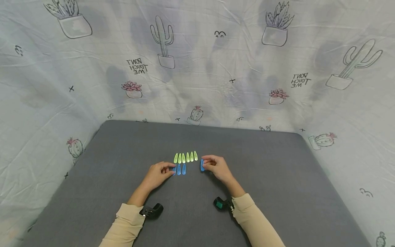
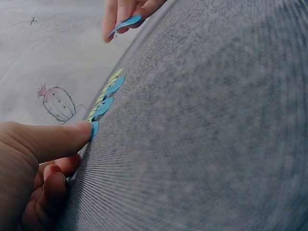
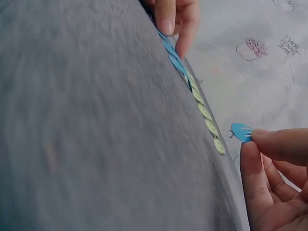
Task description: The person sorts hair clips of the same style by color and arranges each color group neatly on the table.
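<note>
My right hand [image 1: 217,168] pinches a blue snap hair clip [image 3: 240,132] between thumb and fingertips, held up off the cloth to the right of the other clips. On the grey surface, my left hand [image 1: 157,175] has thumb and forefinger at the two ends of the leftmost blue hair clip [image 2: 94,130], partly hiding it. Two more blue hair clips, a middle one [image 1: 179,169] and a right one [image 1: 183,169], lie beside it in a row. Just behind runs a row of several yellow-green hair clips [image 1: 187,157], standing side by side.
A grey cloth-covered table [image 1: 262,164] spreads around the hands. White fabric [image 1: 197,79] printed with cacti hangs behind it and at both sides. Each wrist wears a black camera band, one on the left [image 1: 152,211] and one on the right [image 1: 223,203].
</note>
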A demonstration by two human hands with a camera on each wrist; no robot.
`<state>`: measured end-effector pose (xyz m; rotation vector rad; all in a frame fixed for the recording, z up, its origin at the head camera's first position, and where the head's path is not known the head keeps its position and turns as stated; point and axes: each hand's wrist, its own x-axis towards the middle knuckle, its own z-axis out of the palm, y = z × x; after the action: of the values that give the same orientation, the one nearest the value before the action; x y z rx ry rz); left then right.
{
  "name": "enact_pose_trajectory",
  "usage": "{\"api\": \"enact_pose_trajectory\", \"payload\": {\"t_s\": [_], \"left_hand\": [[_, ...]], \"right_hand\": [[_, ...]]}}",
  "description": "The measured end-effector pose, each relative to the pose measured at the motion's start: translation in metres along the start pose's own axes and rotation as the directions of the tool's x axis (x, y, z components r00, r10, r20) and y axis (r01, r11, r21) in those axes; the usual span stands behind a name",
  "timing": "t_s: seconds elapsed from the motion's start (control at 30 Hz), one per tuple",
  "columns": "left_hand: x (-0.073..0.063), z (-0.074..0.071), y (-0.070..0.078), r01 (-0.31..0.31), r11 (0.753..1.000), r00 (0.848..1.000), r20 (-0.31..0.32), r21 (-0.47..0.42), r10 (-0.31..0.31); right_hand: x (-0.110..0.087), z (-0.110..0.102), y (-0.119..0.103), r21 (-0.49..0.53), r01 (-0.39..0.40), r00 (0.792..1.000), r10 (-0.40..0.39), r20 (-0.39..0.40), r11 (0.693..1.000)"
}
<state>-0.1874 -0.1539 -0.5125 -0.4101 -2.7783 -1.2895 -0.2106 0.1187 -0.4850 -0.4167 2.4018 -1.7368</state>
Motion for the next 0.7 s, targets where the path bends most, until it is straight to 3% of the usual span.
{"api": "enact_pose_trajectory", "payload": {"t_s": [0.1, 0.3, 0.53, 0.7], "left_hand": [[0.000, 0.000, 0.000, -0.001, 1.000, 1.000, 0.001, 0.000, 0.001], [0.000, 0.000, 0.000, 0.004, 1.000, 1.000, -0.002, 0.000, -0.004], [0.001, 0.000, 0.000, 0.016, 1.000, 1.000, -0.013, -0.001, -0.016], [0.002, 0.000, 0.000, 0.015, 1.000, 1.000, -0.017, 0.000, -0.015]], "right_hand": [[0.006, 0.008, 0.010, -0.001, 0.003, 1.000, -0.003, -0.005, 1.000], [0.010, 0.025, 0.008, -0.048, 0.023, 1.000, -0.023, 0.008, 0.999], [0.013, 0.044, 0.001, -0.175, -0.003, 1.000, 0.003, 0.000, 0.985], [0.015, 0.052, -0.007, -0.259, -0.033, 0.999, 0.021, -0.049, 0.965]]}}
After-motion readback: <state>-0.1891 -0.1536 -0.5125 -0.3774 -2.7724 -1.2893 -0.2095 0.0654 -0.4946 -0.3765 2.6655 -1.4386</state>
